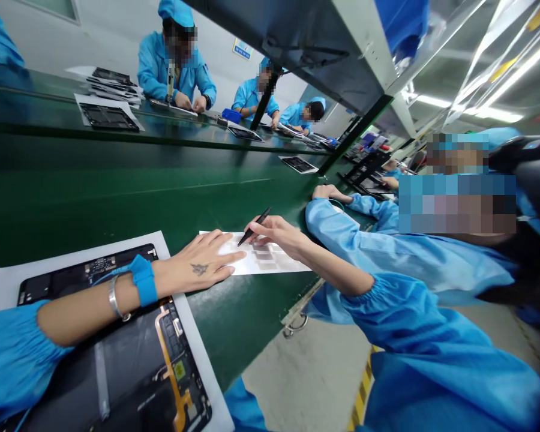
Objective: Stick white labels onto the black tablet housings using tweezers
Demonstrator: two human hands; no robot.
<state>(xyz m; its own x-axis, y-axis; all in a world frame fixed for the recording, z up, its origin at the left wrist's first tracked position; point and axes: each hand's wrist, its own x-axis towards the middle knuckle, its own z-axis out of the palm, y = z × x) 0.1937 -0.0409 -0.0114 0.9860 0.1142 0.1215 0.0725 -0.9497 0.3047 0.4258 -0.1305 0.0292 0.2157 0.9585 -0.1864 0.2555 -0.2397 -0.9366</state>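
My left hand lies flat with its fingers spread over the left end of a white sheet. Rows of greyish rectangular stickers show on that sheet. Between the fingers of my right hand are slim black tweezers, their pointed tip low over the sheet beside my left fingers. Under my left forearm is an opened tablet with black inner parts and an orange flex cable, resting on a white foam pad. A blue wrist strap is around my left wrist.
The green workbench has a raised shelf behind, carrying another opened device and a stack of sheets. A co-worker's sleeve is close on my right. Several people work across the bench. A metal overhead shelf hangs above.
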